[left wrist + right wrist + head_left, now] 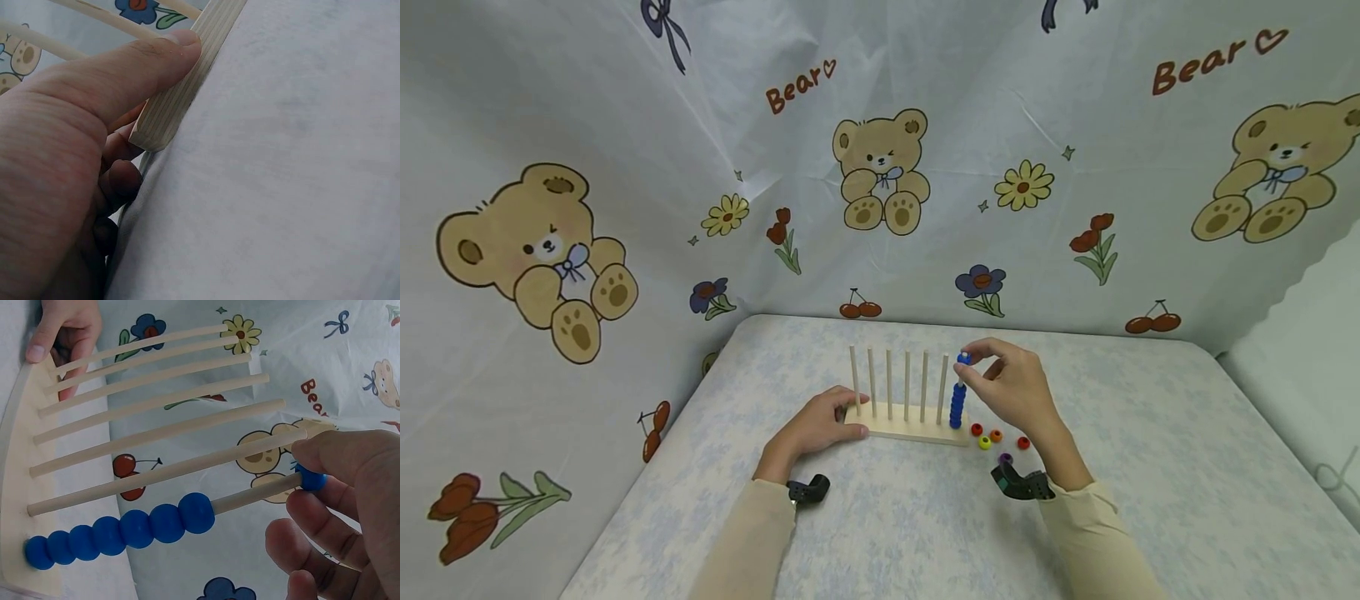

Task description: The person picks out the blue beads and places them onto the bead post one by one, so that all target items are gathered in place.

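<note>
A wooden bead-stacking rack, with a flat base (910,430) and a row of upright pegs, stands on the table. At its left end my left hand (820,421) grips the base (172,109), thumb along the front edge and fingers behind. My right hand (1011,387) pinches a blue bead (312,479) between thumb and fingers at the tip of the rightmost peg. The peg's end appears to be inside the bead. Lower on this peg sits a stack of several blue beads (137,529), with bare peg between stack and held bead. The other pegs (156,440) carry no beads.
Loose beads lie right of the base, below my right hand: a red bead (977,429), an orange bead (996,436), a yellow bead (985,443), another red bead (1023,442) and a purple bead (1005,458). A bear-printed cloth (955,275) hangs behind the table.
</note>
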{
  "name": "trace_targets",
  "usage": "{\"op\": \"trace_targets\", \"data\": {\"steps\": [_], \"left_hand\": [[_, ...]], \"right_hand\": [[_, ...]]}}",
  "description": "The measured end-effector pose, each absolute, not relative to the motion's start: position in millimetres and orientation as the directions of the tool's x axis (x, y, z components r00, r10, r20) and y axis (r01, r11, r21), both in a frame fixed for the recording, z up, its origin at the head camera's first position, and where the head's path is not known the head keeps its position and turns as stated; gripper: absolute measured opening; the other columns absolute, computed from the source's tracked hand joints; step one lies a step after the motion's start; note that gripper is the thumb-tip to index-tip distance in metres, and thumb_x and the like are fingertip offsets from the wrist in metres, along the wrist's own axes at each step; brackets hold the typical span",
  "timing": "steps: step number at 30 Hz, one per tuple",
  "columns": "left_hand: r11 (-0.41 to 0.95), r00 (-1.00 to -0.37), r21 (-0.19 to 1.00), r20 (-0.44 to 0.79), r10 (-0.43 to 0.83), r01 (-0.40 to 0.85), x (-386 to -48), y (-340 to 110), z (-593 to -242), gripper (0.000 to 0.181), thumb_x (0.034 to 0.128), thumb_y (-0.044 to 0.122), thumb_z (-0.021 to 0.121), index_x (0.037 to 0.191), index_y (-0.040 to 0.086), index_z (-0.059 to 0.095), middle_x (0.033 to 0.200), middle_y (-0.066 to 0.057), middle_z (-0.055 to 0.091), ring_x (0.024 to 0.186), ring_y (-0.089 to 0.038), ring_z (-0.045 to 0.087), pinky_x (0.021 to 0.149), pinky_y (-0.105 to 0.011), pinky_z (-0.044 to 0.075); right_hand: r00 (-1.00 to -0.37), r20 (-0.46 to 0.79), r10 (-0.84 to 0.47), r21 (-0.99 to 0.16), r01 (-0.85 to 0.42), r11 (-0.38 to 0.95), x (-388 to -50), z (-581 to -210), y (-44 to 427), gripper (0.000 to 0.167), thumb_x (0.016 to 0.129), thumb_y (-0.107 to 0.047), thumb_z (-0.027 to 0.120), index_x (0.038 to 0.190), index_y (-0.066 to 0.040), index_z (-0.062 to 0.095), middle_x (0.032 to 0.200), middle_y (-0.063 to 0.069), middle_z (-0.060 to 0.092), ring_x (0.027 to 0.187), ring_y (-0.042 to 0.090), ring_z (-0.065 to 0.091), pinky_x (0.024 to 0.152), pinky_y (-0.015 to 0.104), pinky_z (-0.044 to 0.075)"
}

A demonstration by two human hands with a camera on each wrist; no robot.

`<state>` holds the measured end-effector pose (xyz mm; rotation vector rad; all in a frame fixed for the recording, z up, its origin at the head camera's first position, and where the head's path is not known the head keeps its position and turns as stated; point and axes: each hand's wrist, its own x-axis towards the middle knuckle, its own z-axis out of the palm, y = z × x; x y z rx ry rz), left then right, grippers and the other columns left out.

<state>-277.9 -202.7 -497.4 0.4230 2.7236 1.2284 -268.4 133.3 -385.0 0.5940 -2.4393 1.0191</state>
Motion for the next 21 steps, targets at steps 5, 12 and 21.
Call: {"op": "trace_targets", "data": {"steps": [5,12,21], "left_hand": [[0.628,-0.953,0.752,0.0,0.302,0.199,-278.0,-202.2,-495.9,0.052,0.0807,0.049,0.082,0.129,0.038,0.065,0.122,0.014,0.058,0.095,-0.018,0.05,0.084,-0.036,0.04],[0.637,-0.954,0.745,-0.002,0.301,0.199,-276.3,-201.8,-496.5,0.053,0.0813,0.049,0.081,0.13,0.037,0.064,0.122,0.015,0.058,0.094,-0.017,0.05,0.084,-0.036,0.041],[0.639,-0.954,0.741,0.004,0.301,0.205,-277.4,-202.1,-498.4,0.052,0.0812,0.05,0.081,0.129,0.039,0.064,0.122,0.015,0.057,0.094,-0.017,0.05,0.082,-0.036,0.041]], "right_hand": [[-0.816,0.535,-0.22,-0.545,-0.532,0.648,-267.8,-386.9,134.8,0.024,0.087,-0.03,0.079,0.107,-0.018,0.073,0.091,-0.002,0.073,0.061,0.008,0.061,0.054,0.026,0.048],[-0.813,0.544,-0.209,-0.544,-0.532,0.649,-264.5,-387.9,138.2,0.028,0.088,-0.031,0.079,0.111,-0.016,0.074,0.087,0.0,0.066,0.06,0.011,0.056,0.053,0.026,0.046],[-0.802,0.564,-0.197,-0.545,-0.541,0.641,-261.6,-388.5,146.7,0.023,0.089,-0.029,0.078,0.109,-0.017,0.075,0.087,-0.002,0.067,0.056,0.009,0.053,0.051,0.025,0.046]]}}
